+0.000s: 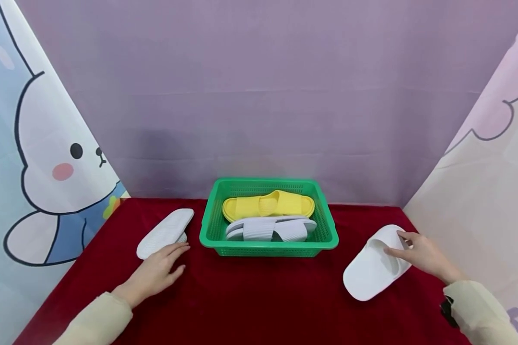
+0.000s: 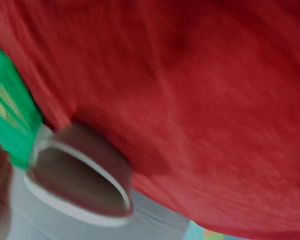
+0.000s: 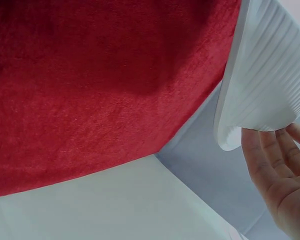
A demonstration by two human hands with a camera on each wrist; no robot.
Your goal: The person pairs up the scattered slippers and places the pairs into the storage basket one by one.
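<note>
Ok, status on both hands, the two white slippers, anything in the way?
Right hand holds white ribbed-strap slipper. Left hand beside second white slipper, tilted, contact unclear. Green plastic basket between, apparently blocking neither.

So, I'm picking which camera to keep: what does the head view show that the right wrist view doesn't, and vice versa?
Only the head view: the yellow slippers, the pale lavender slippers, the left hand and the left white slipper near it.
Only the right wrist view: clear ribbing on the right white slipper.
Both: that slipper, the right hand and the red cloth.
</note>
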